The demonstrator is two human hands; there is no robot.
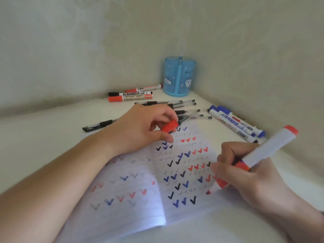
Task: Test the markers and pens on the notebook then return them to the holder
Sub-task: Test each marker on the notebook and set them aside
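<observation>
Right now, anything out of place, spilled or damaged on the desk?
Nothing spilled or damaged. The blue holder looks empty, with the gel pens and markers lying loose on the desk, as fits mid-test. The right hand writes with the red marker on the notebook; the left hand holds its cap.

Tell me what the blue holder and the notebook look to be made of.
Blue holder: likely translucent plastic, glossy; light passes through its tinted walls, and cartoon figures are printed on them.
Notebook: thin ruled paper, matte; marker ticks show faintly through the left page.
</observation>
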